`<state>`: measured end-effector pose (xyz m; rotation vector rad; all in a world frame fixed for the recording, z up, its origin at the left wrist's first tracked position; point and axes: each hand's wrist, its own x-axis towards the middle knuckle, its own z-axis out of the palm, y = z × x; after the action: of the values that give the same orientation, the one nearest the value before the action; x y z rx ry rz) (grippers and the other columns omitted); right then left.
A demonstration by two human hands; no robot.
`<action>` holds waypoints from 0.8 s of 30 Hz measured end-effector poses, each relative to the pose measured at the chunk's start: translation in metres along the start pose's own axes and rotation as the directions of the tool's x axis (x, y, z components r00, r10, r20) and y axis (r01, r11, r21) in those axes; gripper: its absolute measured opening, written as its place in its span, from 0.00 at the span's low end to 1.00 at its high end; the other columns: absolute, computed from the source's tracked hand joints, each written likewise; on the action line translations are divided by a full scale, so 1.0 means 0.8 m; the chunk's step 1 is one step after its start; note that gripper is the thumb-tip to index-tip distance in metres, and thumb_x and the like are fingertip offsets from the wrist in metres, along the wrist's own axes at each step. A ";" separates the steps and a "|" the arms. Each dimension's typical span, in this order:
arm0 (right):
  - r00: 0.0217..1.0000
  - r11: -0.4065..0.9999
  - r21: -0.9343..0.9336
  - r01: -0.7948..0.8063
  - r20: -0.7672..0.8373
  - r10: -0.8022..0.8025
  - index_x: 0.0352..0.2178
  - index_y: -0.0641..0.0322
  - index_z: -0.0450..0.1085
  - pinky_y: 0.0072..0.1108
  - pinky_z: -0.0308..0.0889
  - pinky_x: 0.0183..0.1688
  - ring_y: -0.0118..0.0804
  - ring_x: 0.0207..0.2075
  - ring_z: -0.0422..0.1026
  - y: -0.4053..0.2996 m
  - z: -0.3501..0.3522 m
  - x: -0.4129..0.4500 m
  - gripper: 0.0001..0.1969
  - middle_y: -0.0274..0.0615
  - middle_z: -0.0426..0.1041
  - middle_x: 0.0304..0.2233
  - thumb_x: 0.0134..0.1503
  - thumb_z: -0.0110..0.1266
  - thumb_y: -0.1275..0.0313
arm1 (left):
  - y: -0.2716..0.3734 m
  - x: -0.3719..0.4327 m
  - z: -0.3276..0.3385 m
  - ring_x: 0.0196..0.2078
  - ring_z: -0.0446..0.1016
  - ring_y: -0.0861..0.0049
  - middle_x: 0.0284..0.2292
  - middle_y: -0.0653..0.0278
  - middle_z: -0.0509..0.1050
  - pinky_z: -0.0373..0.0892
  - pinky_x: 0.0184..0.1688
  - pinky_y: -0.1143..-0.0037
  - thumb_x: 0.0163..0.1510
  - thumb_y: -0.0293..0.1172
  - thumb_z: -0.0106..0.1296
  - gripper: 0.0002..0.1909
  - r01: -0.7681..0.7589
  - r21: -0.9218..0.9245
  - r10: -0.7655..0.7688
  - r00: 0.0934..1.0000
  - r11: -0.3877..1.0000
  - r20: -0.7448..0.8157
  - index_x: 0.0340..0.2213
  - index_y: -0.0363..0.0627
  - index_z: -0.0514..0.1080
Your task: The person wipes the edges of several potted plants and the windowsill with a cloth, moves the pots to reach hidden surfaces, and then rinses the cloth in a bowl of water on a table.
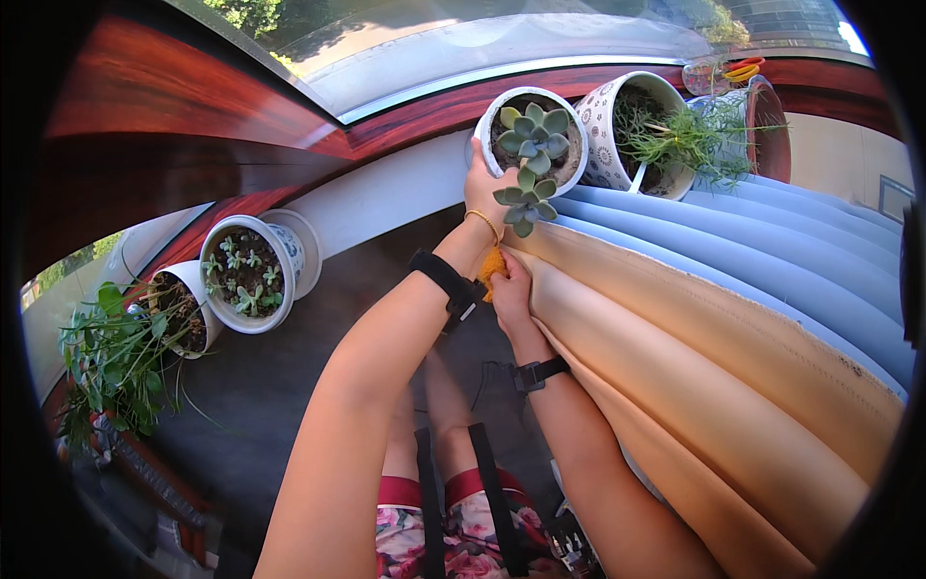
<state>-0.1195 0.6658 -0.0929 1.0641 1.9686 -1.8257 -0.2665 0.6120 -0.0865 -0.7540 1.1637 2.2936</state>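
My left hand (486, 187) grips the near left side of a round white pot with a grey-green succulent (535, 137); its fingers are partly hidden behind the pot and leaves. Just below, my right hand (512, 293) holds a yellow-orange cloth (493, 271) close to my left wrist, under the pot. One succulent rosette hangs over the pot's near rim. The beige curtain (636, 311) lies against my right hand and forearm, with a light blue curtain layer (759, 239) beyond it.
Right of the succulent, a patterned white pot (600, 137) leans with feathery green stems. Orange-handled scissors (744, 70) are behind it on the wooden window ledge. On the left stand a pot of small succulents (249, 279) and a white pot with trailing leaves (199, 318).
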 end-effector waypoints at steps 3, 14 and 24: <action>1.000 1.000 0.001 0.000 -0.006 0.000 0.44 0.72 0.60 0.16 0.60 0.43 0.27 0.39 0.66 -0.009 0.011 -0.005 0.24 0.39 0.67 0.39 0.42 0.37 0.88 | -0.008 0.011 -0.006 0.32 0.69 0.77 0.36 0.58 0.69 0.66 0.34 0.80 0.41 0.31 0.52 0.43 0.009 -0.078 -0.003 0.997 0.997 0.079 0.55 0.42 0.42; 0.991 0.984 0.151 -0.099 -0.071 0.111 0.42 0.64 0.63 0.13 0.60 0.38 0.30 0.35 0.66 -0.087 -0.002 0.016 0.25 0.40 0.68 0.33 0.38 0.35 0.80 | 0.009 -0.001 -0.005 0.28 0.73 0.61 0.30 0.62 0.70 0.72 0.24 0.67 0.51 0.57 0.28 0.28 0.088 0.089 -0.104 0.974 0.992 0.201 0.40 0.47 0.62; 0.936 0.713 0.659 0.240 -0.352 0.010 0.49 0.65 0.52 0.26 0.61 0.46 0.37 0.43 0.66 -0.184 -0.040 0.036 0.33 0.45 0.63 0.43 0.52 0.39 0.48 | 0.062 -0.098 -0.020 0.30 0.66 0.86 0.30 0.69 0.71 0.62 0.32 0.85 0.50 0.28 0.44 0.14 0.051 0.653 -0.222 0.958 0.755 0.182 0.40 0.39 0.64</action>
<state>-0.2263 0.7133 0.0058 1.5674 1.5084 -2.7318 -0.2340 0.5601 -0.0149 -0.2580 1.5754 1.6199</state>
